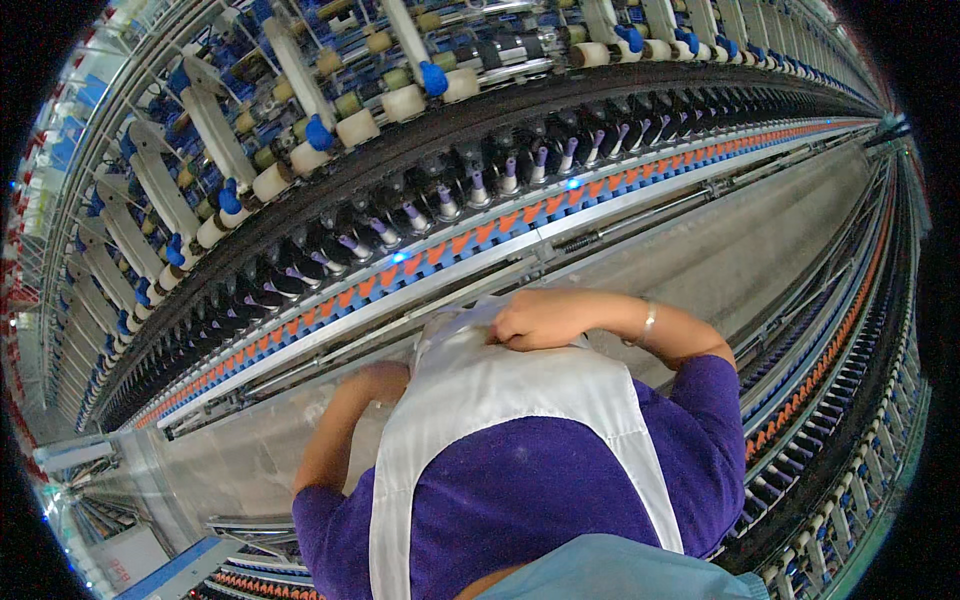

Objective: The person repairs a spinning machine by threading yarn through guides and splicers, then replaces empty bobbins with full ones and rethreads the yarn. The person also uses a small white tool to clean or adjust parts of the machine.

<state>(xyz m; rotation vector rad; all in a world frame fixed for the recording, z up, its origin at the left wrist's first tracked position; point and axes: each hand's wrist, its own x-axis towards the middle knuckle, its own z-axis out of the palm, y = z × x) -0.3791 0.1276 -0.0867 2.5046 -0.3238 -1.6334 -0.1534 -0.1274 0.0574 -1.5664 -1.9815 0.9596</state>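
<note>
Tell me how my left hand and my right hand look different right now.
Your right hand shows plainly over the front of the white apron, fingers curled; your left hand is at the apron's left edge, its fingers hidden from view. The right hand has a pale bracelet at its wrist; none shows on the left hand. Both hands are bare, below purple sleeves.

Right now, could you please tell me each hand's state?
Left hand: partly hidden, cannot be told.
Right hand: curled closed at the apron; any hold unclear.
</note>
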